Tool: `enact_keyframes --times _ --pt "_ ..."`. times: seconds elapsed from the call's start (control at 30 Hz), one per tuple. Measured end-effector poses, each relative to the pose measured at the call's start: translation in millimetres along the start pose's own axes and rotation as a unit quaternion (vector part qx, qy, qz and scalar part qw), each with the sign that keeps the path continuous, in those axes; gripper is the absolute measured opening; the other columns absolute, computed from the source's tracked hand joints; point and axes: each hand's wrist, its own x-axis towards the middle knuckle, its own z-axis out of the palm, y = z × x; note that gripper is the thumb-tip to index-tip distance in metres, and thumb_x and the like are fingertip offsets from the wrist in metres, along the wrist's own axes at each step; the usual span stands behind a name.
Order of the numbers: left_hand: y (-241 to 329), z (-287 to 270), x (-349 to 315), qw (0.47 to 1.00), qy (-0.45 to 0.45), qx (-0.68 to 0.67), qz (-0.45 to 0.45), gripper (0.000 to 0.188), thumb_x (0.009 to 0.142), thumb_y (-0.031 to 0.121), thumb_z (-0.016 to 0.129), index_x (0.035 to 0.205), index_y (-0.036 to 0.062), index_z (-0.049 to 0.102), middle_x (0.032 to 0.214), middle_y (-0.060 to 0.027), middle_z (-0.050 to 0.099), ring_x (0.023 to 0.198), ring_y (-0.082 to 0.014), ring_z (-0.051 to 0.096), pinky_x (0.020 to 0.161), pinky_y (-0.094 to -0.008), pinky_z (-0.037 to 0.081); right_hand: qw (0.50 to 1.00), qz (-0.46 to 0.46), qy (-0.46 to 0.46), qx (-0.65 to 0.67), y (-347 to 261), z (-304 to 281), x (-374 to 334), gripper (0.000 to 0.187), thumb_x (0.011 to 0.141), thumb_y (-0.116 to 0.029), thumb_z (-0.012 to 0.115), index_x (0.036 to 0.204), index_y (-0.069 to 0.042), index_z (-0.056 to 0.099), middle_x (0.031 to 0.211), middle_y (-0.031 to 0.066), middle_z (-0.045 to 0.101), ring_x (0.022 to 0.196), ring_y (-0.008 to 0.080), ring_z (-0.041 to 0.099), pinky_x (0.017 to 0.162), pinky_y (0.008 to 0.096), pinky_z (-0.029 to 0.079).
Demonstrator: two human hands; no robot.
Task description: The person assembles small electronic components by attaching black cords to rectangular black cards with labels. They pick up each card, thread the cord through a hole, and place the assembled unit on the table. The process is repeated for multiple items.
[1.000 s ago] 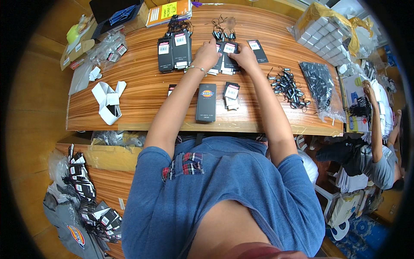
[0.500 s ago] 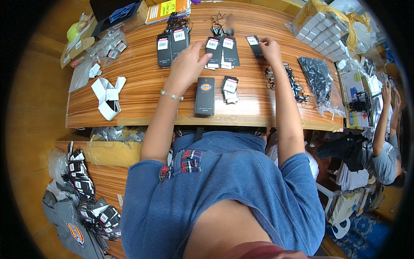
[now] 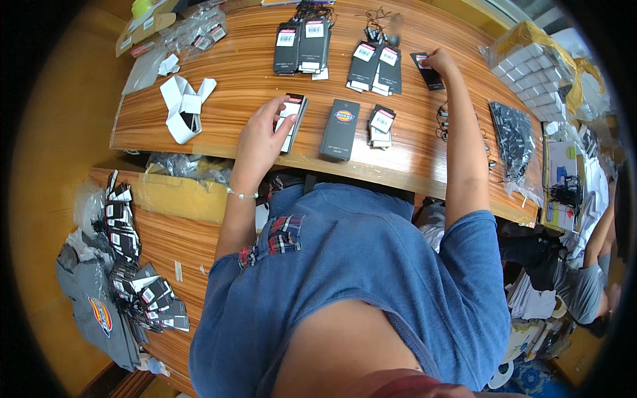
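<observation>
Right forearm blocks part of the black cord pile (image 3: 442,126); can't see how far it runs underneath. A blurry smudge sits over the cords at the top of the middle tag stacks (image 3: 375,69), papers at the upper edge are cut off, and the co-worker's grey sleeve (image 3: 578,295) goes dim near the dark rim. My left hand (image 3: 262,136) is half-open, thumb apart from the fingers, touching a labelled tag stack (image 3: 294,136) near the front edge of the bench (image 3: 245,86); palm covers its left side, can't tell if I'm gripping or just resting on it. My right hand (image 3: 439,61) reaches out farther, fingers bent in, fingertips on the upper part of a single dark tag (image 3: 434,81); thumb hard to make out, so can't tell whether it's pinched. Between my hands: dark logo-front stack (image 3: 341,136), a small labelled pile (image 3: 381,126) just right of it, both in front of the middle stacks. Corded tag bundle (image 3: 302,50) lies farther back, left of those.
</observation>
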Motion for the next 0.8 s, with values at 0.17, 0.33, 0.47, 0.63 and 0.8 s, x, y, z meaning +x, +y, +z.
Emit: enact_keyframes --times 0.17,0.33,0.47,0.63,0.8 --pt "-6.5 -1.6 -7.4 0.999 0.022 -0.029 0.004 0.032 0.084 0.013 0.059 0.113 0.0023 0.055 0.097 -0.0094 0.061 0.08 -0.0156 0.057 0.067 -0.0263 0.048 0.963 -0.053 0.048 0.26 -4.9 1.6 -26.3 0.043 0.071 -0.006 0.071 0.109 0.001 0.052 0.087 0.0112 0.065 0.074 0.017 0.062 0.06 0.0267 0.046" --pt "27.0 0.0 5.7 0.989 0.01 -0.12 0.089 0.026 0.084 0.009 0.058 0.108 0.0022 0.059 0.098 -0.009 0.062 0.084 -0.0153 0.057 0.07 -0.0262 0.047 0.8 -0.18 0.075 0.568 -48.6 -31.7 -163.3 0.038 0.077 0.003 0.062 0.112 -0.004 0.051 0.092 0.0051 0.065 0.077 0.007 0.059 0.053 0.0143 0.038" --pt "75.8 24.4 34.2 0.959 -0.045 -0.22 0.173 0.022 0.084 0.01 0.058 0.104 0.0019 0.06 0.098 -0.0083 0.062 0.089 -0.0157 0.059 0.075 -0.0265 0.046 0.745 -0.201 0.071 0.632 -72.8 -13.3 -243.3 0.038 0.077 0.005 0.06 0.112 -0.004 0.05 0.09 0.0026 0.062 0.076 0.005 0.057 0.056 0.0142 0.04" --pt "99.5 67.4 47.9 0.898 -0.122 -0.41 0.107 0.017 0.082 0.009 0.063 0.097 0.0012 0.063 0.088 -0.0053 0.064 0.076 -0.0087 0.058 0.067 -0.0218 0.047 0.766 -0.224 0.115 0.592 -90.5 -0.3 -291.7 0.041 0.074 0.009 0.063 0.111 0.001 0.048 0.098 0.0095 0.06 0.093 0.0132 0.057 0.079 0.0234 0.05" --pt "95.0 80.7 41.2 0.871 -0.091 -0.477 0.073 0.011 0.078 0.002 0.067 0.087 -0.0034 0.063 0.075 -0.0035 0.065 0.067 -0.0057 0.058 0.059 -0.0187 0.047 0.771 -0.245 0.133 0.572 -86.8 9.8 -298.2 0.04 0.074 0.006 0.065 0.11 0.002 0.049 0.1 0.0085 0.058 0.094 0.0128 0.057 0.079 0.0241 0.051"
